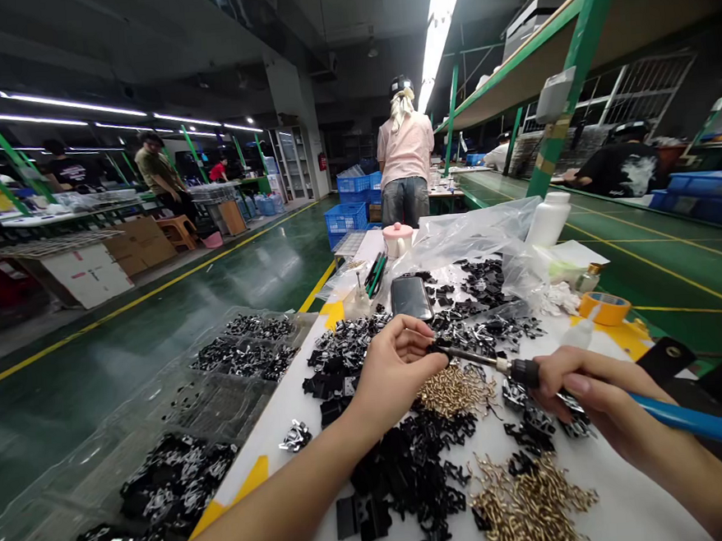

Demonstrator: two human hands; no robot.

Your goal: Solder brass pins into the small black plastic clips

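My left hand (401, 366) is closed in a pinch on a small black part (439, 349) above the table. My right hand (570, 384) grips a soldering iron (521, 370) by its black handle, and a blue cable or tube (693, 419) runs from beside that hand to the right. The iron's metal shaft points left, with its tip at the black part. Below them lies a pile of small brass pieces (456, 389); a second brass pile (535, 505) is nearer the front. Black parts (406, 473) are heaped between and around the piles.
A phone (411, 297), a lidded cup (398, 238), a white bottle (548, 218) and orange tape (606, 308) stand farther back. Clear compartment trays (222, 404) of metal parts sit at left. A person (405, 148) stands beyond the table near blue crates (345, 219).
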